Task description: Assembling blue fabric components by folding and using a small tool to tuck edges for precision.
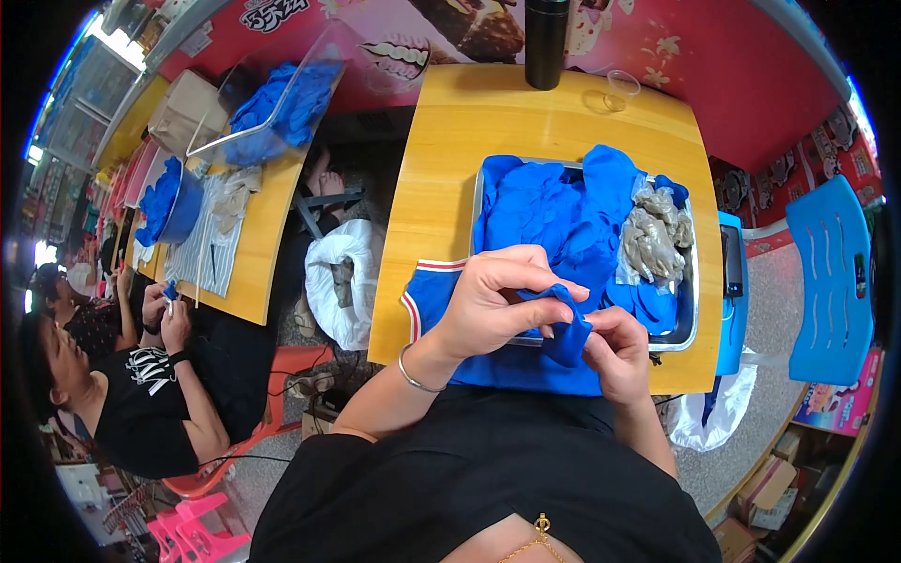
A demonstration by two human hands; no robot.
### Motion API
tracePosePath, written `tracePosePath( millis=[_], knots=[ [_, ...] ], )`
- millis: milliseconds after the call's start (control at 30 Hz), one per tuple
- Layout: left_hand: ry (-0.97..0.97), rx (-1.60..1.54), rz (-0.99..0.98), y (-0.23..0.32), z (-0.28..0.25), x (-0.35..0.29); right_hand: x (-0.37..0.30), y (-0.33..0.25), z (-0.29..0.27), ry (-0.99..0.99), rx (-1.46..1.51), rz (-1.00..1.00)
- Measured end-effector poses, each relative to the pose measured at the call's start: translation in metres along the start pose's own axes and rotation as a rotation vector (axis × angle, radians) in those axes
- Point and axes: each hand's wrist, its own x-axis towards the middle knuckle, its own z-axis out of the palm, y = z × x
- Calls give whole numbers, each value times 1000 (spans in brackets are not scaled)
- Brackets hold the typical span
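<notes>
Both my hands are closed on a small blue fabric piece [567, 342], held in front of my body at the table's near edge. My left hand [497, 298] pinches its upper part between thumb and fingers. My right hand [619, 352] grips its right side. Just beyond them sits a metal tray [695, 314] heaped with blue fabric pieces [540, 211]. Clear plastic bags with greyish-brown contents [654, 235] lie on the tray's right side. A blue cloth with red-and-white striped trim [430, 296] lies beside my left hand, partly covered by it.
A black bottle [546, 42] and a clear cup [621, 86] stand at the table's far edge. To the right is a blue chair [831, 281]. On the left are a white bag [343, 291] and a person [141, 394] at another table with a blue-filled clear bin [282, 113].
</notes>
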Motion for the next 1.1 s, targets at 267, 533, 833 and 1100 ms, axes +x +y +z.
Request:
tracePosePath(
  millis=[267, 533, 833, 1100],
  knots=[
    [19, 249, -16, 12, -11, 3, 8, -8, 0, 88, -200, -142],
    [64, 384, 128, 12, -15, 0, 10, -23, -3, 85, -593, -232],
    [114, 168, 101, 4, -11, 2, 7, -2, -13, 118, -447, -273],
    [112, 94, 70, 1, -7, 4, 7, -1, -8, 134, -365, -266]
  ],
)
